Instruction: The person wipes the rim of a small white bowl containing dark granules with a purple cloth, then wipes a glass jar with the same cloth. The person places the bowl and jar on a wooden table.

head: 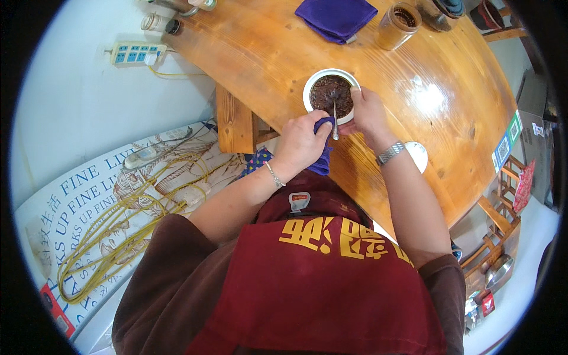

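Note:
A white round pot holds a dark red-brown, oily, grainy mass, with a metal spoon standing in it and its handle over the near rim. My right hand grips the pot's right side, thumb at the rim. Pinched in my left hand is a purple cloth, held against the pot's near left edge; its lower part hangs down at the table's edge. A white round lid or dish lies on the wooden table beside my right wrist, partly hidden by the forearm.
A folded purple cloth lies on the table's far side, near a clear plastic jar and a container with dark contents. A power strip is on the wall at left. Coiled yellow cable lies on a printed cover; wooden chairs stand at right.

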